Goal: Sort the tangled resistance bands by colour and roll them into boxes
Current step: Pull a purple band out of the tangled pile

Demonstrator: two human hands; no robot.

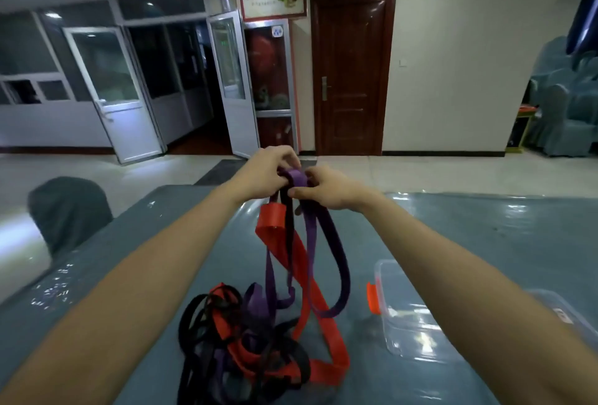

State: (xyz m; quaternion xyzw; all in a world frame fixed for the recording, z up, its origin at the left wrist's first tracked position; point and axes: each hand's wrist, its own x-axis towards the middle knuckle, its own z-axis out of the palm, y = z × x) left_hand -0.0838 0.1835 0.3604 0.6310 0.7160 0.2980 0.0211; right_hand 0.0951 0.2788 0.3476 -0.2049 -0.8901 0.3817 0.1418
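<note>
Tangled bands mostly unsorted, nothing in clear box yet; my left hand and right hand both pinch purple band.

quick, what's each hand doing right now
Left hand: grips the top of the purple band, held up above the table.
Right hand: pinches the same purple band.

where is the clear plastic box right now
In the head view, the clear plastic box sits on the table at lower right, just right of the tangled bands, its orange latch facing them; the right forearm hides part of it.
</note>
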